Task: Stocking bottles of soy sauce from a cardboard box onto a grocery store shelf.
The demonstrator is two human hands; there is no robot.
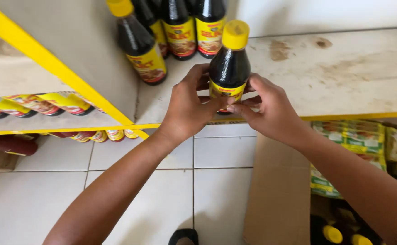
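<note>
A dark sauce bottle [229, 63] with a yellow cap and a yellow-red label stands near the front edge of a worn white shelf [343, 77]. My left hand [189, 104] wraps the bottle's lower left side. My right hand [268, 106] holds its lower right side, fingers across the label. Both hands grip the same bottle. Several matching bottles [162, 36] stand in a group further back on the shelf, to the left.
A yellow-edged divider [53, 68] separates a left shelf bay where more bottles [35, 104] lie. Below right, an open cardboard box [280, 195] holds yellow-capped bottles [332, 233]; green-yellow packets [352, 136] sit under the shelf. White tiled floor [130, 190] lies beneath.
</note>
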